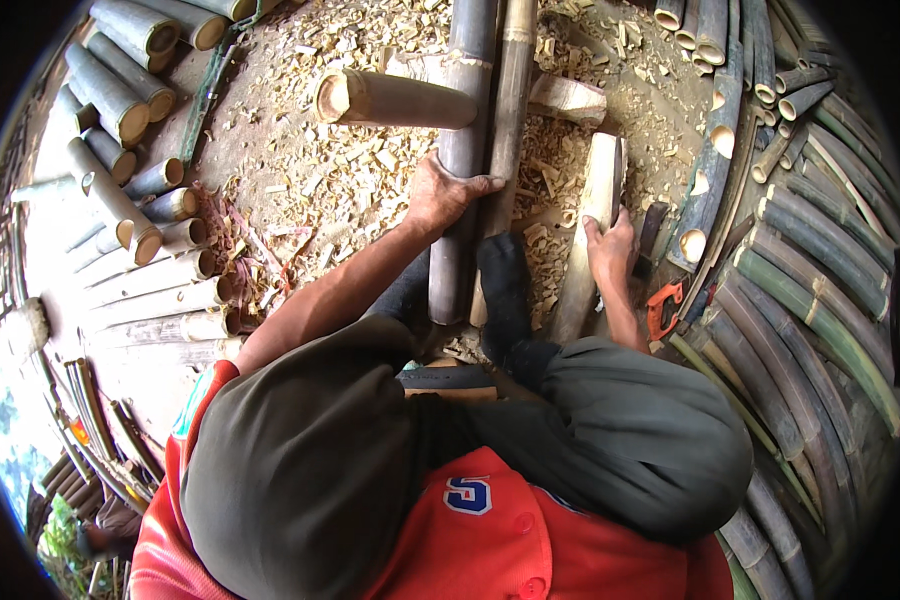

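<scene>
My left hand [448, 195] is closed on a thick dark bamboo pole [460, 150] that runs away from me between my feet. Its thumb reaches across to a thinner bamboo pole [511, 110] lying alongside; the other fingers are mostly hidden. A short bamboo section [400, 101] with a pale cut end lies crosswise at the thick pole, beyond that hand. To the right, my right hand [613, 250] grips a long pale piece of wood [592, 190], thumb on its top face. A dark strip shows along its right edge; I cannot tell whether it is a separate tool.
Wood chips [340, 180] cover the ground. An orange-handled saw [662, 310] lies right of my right hand. Cut bamboo lengths [120, 100] are stacked at left; long bamboo poles [800, 300] fill the right side. A pale wood block [568, 98] sits beyond the poles.
</scene>
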`<state>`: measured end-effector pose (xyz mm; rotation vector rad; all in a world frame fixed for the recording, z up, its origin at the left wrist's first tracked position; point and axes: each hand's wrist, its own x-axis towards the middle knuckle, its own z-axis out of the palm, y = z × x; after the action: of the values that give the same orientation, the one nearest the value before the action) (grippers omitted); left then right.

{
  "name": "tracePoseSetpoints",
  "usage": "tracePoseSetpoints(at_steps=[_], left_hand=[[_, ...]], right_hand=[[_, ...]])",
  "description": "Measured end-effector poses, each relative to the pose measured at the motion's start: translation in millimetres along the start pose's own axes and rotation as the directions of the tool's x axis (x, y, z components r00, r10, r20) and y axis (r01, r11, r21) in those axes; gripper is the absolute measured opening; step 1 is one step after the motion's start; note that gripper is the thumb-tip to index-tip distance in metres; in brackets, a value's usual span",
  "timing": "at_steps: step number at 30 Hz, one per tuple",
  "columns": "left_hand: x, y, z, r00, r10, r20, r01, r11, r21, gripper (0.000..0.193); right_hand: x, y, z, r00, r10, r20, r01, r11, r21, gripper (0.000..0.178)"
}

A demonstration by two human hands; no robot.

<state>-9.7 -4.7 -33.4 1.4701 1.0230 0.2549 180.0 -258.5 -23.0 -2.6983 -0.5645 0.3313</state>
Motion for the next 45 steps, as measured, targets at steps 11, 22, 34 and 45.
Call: tracePoseSetpoints(at_steps=[11, 22, 34, 45], left_hand=[[-3.3, -1.8, -13.0, 0.996, -0.051, 0.067, 0.045, 0.994, 0.100, 0.117], [-6.8, 3.9, -5.2, 0.999, 0.016, 0.031, -0.017, 0.999, 0.029, 0.090], [-8.3, 20.0, -4.3, 0.992, 0.107, 0.060, -0.111, 0.992, 0.055, 0.104], [-7.9, 31.3, -34.5, 0.927, -0.074, 0.367, 0.094, 0.995, -0.036, 0.097]], right_hand=[[-11.6, -43.5, -14.4, 0.998, 0.031, 0.050, -0.028, 0.997, -0.066, 0.050], [-13.2, -44.6, -23.6, 0.991, 0.107, 0.085, -0.101, 0.993, -0.068, 0.062], [-7.3, -8.6, -24.2, 0.996, 0.087, -0.002, -0.087, 0.996, -0.028, 0.074], [-2.7, -16.9, -33.3, 0.998, 0.055, 0.039, -0.055, 0.998, 0.011, 0.063]])
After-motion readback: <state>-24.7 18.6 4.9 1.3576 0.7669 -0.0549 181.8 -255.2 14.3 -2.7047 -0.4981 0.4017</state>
